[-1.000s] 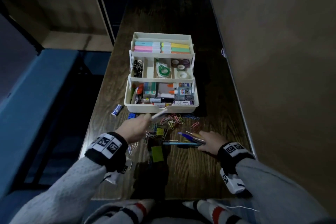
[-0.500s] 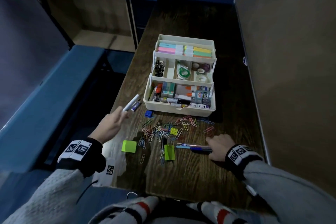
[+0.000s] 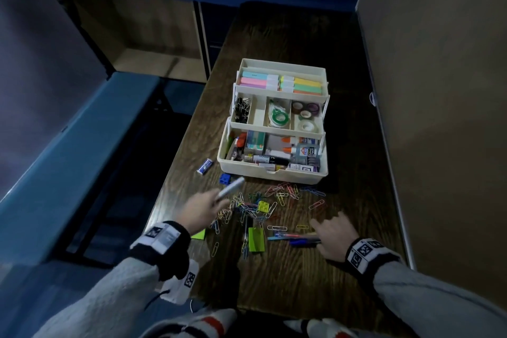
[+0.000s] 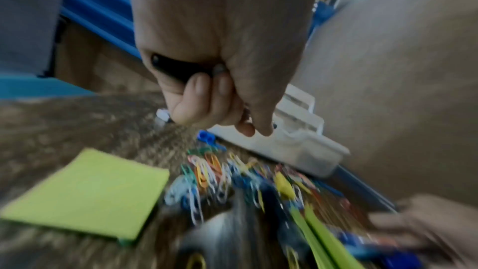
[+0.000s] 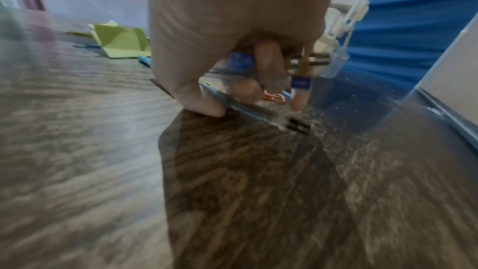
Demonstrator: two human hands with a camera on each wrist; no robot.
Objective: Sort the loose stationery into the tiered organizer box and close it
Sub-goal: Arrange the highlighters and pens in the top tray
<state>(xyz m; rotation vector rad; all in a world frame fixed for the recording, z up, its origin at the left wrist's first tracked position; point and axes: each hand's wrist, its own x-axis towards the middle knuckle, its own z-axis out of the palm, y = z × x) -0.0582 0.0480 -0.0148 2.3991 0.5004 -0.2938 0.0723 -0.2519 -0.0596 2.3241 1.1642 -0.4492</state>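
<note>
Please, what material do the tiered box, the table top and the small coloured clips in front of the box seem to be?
Tiered box: probably plastic; cream, smooth, thin moulded walls, matte finish.
Table top: dark brown with wood grain; solid wood or a printed laminate, I cannot tell which.
Paper clips: thin bent wire in many colours, probably metal with a coloured coating.

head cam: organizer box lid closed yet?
No. The organizer box stands fully open, its three tiers stepped back and their contents exposed, with paper clips loose on the table.
</note>
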